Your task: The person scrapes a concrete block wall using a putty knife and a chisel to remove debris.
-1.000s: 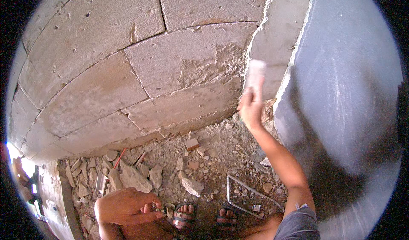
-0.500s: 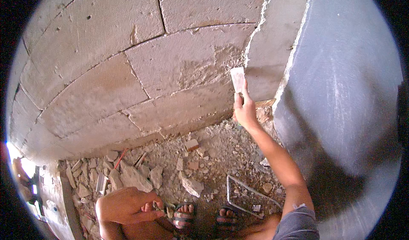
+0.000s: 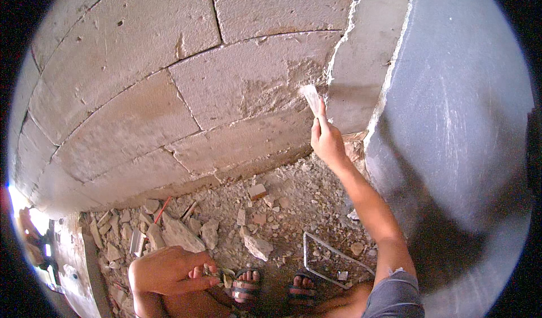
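From my head, the fisheye camera looks steeply down and ahead at the wall point(image 3: 130, 106), which it faces from near by. Its round view bends the wall's straight lines and takes in the floor point(image 3: 293, 191) below it, my feet point(image 3: 247, 275) in front, and the blue surface point(image 3: 463, 86) to its right.

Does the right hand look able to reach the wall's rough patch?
Probably yes: the right hand holds a flat tool whose tip overlaps the rough patch in view, with nothing seen blocking.

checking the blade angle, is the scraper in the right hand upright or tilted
Tilted: the scraper slants up and left from the right hand in the picture.
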{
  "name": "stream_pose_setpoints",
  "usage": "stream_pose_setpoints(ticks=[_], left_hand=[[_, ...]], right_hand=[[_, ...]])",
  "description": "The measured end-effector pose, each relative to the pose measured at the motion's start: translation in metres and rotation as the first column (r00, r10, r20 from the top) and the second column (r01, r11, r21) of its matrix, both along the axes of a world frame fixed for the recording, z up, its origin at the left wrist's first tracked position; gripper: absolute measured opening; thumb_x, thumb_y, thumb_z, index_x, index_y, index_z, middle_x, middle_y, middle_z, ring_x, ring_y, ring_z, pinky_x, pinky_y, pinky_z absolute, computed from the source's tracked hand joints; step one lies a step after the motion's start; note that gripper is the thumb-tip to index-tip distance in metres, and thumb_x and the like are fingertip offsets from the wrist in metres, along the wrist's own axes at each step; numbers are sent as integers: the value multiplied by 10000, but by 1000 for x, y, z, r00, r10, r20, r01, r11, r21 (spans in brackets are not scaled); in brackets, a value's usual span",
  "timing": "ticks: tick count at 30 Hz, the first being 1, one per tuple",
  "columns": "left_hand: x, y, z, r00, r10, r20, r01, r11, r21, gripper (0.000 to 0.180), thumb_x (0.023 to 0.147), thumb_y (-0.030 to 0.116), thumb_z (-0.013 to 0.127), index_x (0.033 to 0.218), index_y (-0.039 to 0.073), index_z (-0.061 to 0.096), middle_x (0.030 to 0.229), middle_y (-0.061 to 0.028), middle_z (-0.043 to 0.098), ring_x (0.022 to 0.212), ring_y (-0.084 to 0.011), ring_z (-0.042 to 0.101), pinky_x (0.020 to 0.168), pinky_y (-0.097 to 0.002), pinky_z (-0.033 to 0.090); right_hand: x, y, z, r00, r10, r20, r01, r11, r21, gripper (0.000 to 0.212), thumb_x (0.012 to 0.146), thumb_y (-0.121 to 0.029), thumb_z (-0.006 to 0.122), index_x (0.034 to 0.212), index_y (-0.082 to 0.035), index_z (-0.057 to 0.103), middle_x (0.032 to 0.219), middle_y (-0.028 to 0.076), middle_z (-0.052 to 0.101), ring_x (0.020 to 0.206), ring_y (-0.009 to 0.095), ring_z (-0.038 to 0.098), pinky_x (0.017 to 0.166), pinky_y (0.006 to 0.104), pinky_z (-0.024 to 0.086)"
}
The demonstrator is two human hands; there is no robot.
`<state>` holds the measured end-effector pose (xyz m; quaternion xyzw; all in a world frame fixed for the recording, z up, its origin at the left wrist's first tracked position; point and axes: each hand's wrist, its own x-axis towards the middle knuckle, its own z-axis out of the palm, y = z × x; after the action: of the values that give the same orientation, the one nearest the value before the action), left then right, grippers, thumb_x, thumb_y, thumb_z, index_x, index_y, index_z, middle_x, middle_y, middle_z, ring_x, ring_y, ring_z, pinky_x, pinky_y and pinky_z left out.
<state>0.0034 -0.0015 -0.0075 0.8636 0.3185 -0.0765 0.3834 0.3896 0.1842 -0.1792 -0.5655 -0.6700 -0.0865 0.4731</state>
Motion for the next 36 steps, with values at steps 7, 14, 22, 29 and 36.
stream_pose_setpoints(ticks=[7, 14, 22, 29, 36], left_hand=[[-7, -3, 0, 1000, 17, -24, -17, 1000, -9, 301, 922, 379, 571, 1018, 95, 579, 658, -101, 636, 658, -307, 665, 579, -399, 513], [-2, 3, 2, 998, 8, -64, -9, 1000, -19, 324, 928, 392, 558, 1024, 83, 578, 680, -102, 639, 670, -302, 665, 573, -394, 509], [-4, -3, -1, 999, 13, -31, -14, 999, -33, 307, 923, 374, 576, 1029, 86, 567, 682, -106, 633, 644, -314, 651, 564, -415, 496], [-3, -6, 5, 997, 57, -46, -58, 998, -32, 300, 923, 369, 577, 1025, 87, 563, 664, -103, 623, 647, -311, 653, 565, -404, 498], [-5, -4, 0, 1000, 25, 16, -25, 1000, -14, 305, 926, 375, 573, 1023, 86, 574, 669, -104, 632, 639, -314, 654, 563, -405, 500]], right_hand=[[-6, -26, 64, 968, 72, -240, -27, 983, 183, 568, 950, -115, 494, 1470, -85, 268, 717, 246, 616, 611, 381, 615, 533, 384, 478], [4, -19, 38, 997, -6, -76, -3, 991, -130, 587, 934, -136, 505, 1467, -81, 266, 729, 284, 616, 671, 449, 618, 572, 476, 481], [3, -13, 47, 923, 152, -352, -50, 958, 284, 599, 982, -146, 492, 1504, -111, 200, 618, 4, 504, 497, 77, 463, 451, 266, 409], [-12, -28, 75, 971, 6, -238, -60, 973, -222, 563, 948, -181, 495, 1467, -115, 288, 815, 298, 632, 769, 470, 619, 649, 461, 496], [2, -13, 46, 925, 132, -356, -57, 975, 215, 614, 974, -104, 461, 1505, -111, 154, 779, 114, 610, 562, 187, 520, 515, 303, 444]])
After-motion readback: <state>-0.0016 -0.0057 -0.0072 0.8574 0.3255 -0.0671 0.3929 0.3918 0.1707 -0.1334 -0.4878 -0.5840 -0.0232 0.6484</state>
